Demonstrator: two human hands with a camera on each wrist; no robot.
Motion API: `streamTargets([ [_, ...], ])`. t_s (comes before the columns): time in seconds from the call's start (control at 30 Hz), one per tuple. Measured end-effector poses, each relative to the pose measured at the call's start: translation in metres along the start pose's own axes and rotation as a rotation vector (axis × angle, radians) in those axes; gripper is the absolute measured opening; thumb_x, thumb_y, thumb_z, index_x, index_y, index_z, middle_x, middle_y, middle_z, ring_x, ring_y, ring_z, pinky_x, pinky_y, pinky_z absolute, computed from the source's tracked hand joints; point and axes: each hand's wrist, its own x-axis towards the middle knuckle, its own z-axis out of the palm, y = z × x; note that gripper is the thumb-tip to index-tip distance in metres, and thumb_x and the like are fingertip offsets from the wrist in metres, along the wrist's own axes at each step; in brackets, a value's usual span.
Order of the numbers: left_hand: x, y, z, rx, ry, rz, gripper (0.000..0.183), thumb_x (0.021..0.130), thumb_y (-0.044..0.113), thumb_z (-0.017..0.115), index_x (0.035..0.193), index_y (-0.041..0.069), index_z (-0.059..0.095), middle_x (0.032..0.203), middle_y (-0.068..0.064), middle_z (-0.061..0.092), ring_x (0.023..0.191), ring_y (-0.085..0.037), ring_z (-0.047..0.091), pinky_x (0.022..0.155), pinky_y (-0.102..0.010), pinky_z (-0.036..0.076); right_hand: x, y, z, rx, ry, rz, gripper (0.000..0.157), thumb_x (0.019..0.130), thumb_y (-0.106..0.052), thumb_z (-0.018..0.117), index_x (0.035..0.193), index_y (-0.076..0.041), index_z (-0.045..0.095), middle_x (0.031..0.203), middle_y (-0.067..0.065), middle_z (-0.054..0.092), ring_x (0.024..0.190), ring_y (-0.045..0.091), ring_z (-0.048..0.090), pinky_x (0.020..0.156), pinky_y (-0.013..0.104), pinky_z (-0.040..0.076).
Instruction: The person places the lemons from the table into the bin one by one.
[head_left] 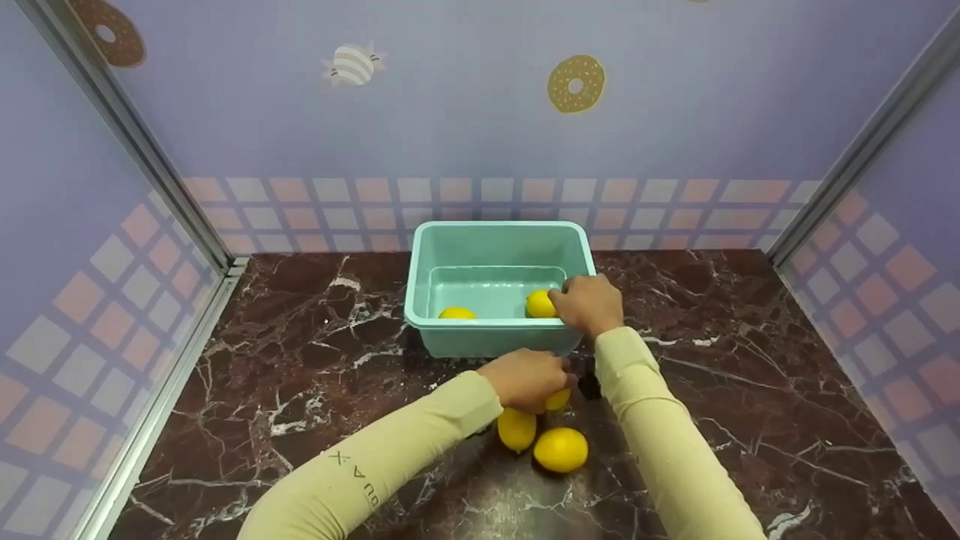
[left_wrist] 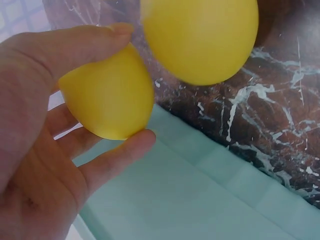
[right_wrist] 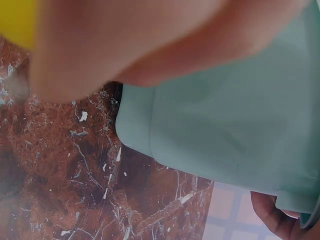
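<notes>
- Down on the dark, white-veined marble counter [head_left: 750, 360], the left hand [head_left: 525, 379] curls its thumb and fingers round a smooth yellow lemon [left_wrist: 107, 97], just in front of the tub.
- In the left wrist view that held lemon shows a glossy, rounded, egg-like skin, pinched between thumb [left_wrist: 75, 47] above and a fingertip [left_wrist: 125, 150] below.
- Two more lemons lie loose on the counter by that hand: one oval lemon [head_left: 517, 429] partly under the wrist, and a rounder lemon [head_left: 560, 449] touching or just beside it.
- A rectangular tub [head_left: 495, 341] of pale teal plastic, with rounded corners and a rolled rim, stands at the back middle of the counter.
- At the tub's near right corner, the right hand [head_left: 589, 304] has its fingers bent over a lemon in the tub [head_left: 538, 304]; whether it truly grips the fruit I cannot tell.
- Another lemon [head_left: 457, 313] rests on the tub floor near the left front wall.
- Both arms wear matte, pale yellow knit sleeves [head_left: 390, 457].
- Behind, the walls carry a soft lilac print with doughnuts and a pastel checked band [head_left: 480, 191].
</notes>
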Motion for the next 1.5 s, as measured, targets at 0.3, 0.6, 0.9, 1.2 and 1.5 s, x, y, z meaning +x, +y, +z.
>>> streamTargets([
  [0.3, -0.006, -0.005, -0.004, -0.008, -0.002, -0.013, 0.035, 0.075, 0.023, 0.071, 0.109, 0.021, 0.062, 0.101, 0.001, 0.062, 0.087, -0.017, 0.06, 0.073, -0.033, 0.054, 0.002, -0.001, 0.0, 0.006, 0.009, 0.0, 0.046, 0.087, -0.048, 0.04, 0.082, -0.011, 0.068, 0.088, 0.012, 0.065, 0.091, 0.035, 0.057, 0.077, 0.051, 0.047],
  [0.6, -0.013, -0.005, -0.008, 0.009, 0.017, -0.015, 0.036, 0.075, 0.023, 0.071, 0.109, 0.02, 0.062, 0.101, -0.001, 0.06, 0.087, -0.017, 0.059, 0.073, -0.033, 0.053, 0.0, -0.002, 0.002, 0.008, -0.001, 0.011, 0.046, 0.086, -0.049, 0.042, 0.079, -0.012, 0.067, 0.083, 0.01, 0.064, 0.087, 0.032, 0.058, 0.073, 0.049, 0.047],
  [0.9, -0.017, -0.007, -0.015, -0.002, 0.049, -0.01, 0.036, 0.078, 0.024, 0.069, 0.113, 0.02, 0.06, 0.1, 0.0, 0.059, 0.084, -0.015, 0.058, 0.073, -0.03, 0.052, 0.001, -0.001, 0.002, 0.002, -0.009, 0.014, 0.046, 0.086, -0.05, 0.042, 0.084, -0.011, 0.068, 0.084, 0.01, 0.064, 0.087, 0.032, 0.058, 0.074, 0.049, 0.048],
  [1.2, -0.018, -0.009, -0.019, 0.009, 0.039, -0.022, 0.035, 0.078, 0.025, 0.067, 0.112, 0.022, 0.059, 0.101, 0.0, 0.058, 0.084, -0.015, 0.057, 0.071, -0.03, 0.052, 0.0, -0.001, 0.0, -0.011, -0.017, 0.009, 0.048, 0.088, -0.05, 0.041, 0.087, -0.01, 0.068, 0.084, 0.01, 0.063, 0.085, 0.031, 0.057, 0.073, 0.048, 0.048],
  [1.5, -0.022, -0.011, -0.021, 0.033, 0.061, -0.023, 0.033, 0.08, 0.029, 0.065, 0.112, 0.022, 0.06, 0.103, 0.0, 0.059, 0.084, -0.016, 0.058, 0.071, -0.031, 0.052, 0.0, -0.001, 0.001, -0.027, -0.01, 0.005, 0.046, 0.088, -0.049, 0.041, 0.079, -0.011, 0.066, 0.08, 0.009, 0.062, 0.081, 0.029, 0.056, 0.068, 0.046, 0.048],
])
